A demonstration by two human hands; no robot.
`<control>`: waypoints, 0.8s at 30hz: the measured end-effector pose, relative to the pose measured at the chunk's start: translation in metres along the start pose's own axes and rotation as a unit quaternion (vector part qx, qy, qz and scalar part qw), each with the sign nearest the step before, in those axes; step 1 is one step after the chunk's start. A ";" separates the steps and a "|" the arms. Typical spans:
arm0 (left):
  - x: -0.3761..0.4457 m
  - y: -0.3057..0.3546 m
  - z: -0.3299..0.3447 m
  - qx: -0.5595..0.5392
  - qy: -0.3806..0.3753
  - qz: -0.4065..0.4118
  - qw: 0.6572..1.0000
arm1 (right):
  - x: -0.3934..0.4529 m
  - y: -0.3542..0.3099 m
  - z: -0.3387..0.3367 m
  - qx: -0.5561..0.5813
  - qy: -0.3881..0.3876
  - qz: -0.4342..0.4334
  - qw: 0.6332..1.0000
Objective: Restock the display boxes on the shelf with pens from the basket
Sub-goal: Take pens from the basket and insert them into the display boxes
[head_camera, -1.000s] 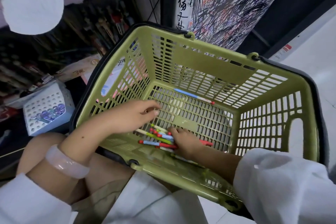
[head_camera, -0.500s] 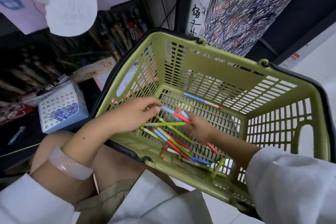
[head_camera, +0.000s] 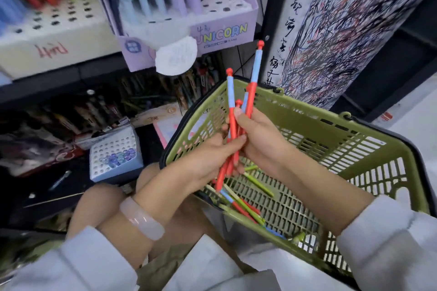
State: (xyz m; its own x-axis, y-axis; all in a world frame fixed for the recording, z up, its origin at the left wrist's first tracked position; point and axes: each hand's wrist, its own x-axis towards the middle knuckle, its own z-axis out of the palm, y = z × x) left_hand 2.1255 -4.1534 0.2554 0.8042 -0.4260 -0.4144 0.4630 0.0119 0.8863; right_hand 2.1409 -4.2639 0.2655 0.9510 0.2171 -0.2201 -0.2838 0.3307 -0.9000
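Observation:
A bunch of red-and-blue pens (head_camera: 251, 92) stands nearly upright above the green basket (head_camera: 369, 165). My right hand (head_camera: 262, 139) grips the bunch around its middle, and my left hand (head_camera: 210, 160) closes on the lower part, thumb against the pens. More pens, green ones and red-and-blue ones (head_camera: 246, 205), lie loose on the basket floor near its front wall. On the shelf above stands a lilac "Unicorn" display box (head_camera: 227, 30) with pastel pens, and beside it a white display box (head_camera: 59, 28) with red, green and blue pens.
A small white-and-blue holed box (head_camera: 115, 156) sits on the dark lower shelf at left. A scribble-covered panel (head_camera: 343, 30) rises behind the basket. My knees are below the hands. White floor shows at far right.
Both hands have risen out of the basket with a bunch of red-and-blue pens gathered between them. The view has tilted up, bringing the upper shelf's display boxes into sight.

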 end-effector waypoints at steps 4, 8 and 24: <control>-0.024 0.001 -0.011 0.109 0.053 0.131 0.984 | -0.018 -0.008 0.028 -0.142 -0.002 -0.070 0.987; -0.053 0.008 -0.024 0.126 0.091 0.220 0.963 | -0.032 -0.013 0.060 -0.146 -0.034 -0.114 0.982; -0.147 0.048 -0.137 0.057 0.294 0.289 0.909 | 0.031 -0.056 0.209 -0.286 -0.098 -0.235 0.924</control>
State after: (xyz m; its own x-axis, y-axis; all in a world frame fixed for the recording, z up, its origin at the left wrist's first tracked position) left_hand 2.0801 -3.9660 0.3304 0.9764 0.1805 0.1182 -0.1151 -0.0277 0.9930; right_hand 2.1604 -4.0840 0.3880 0.8969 0.3530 0.2665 0.3181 -0.0962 -0.9432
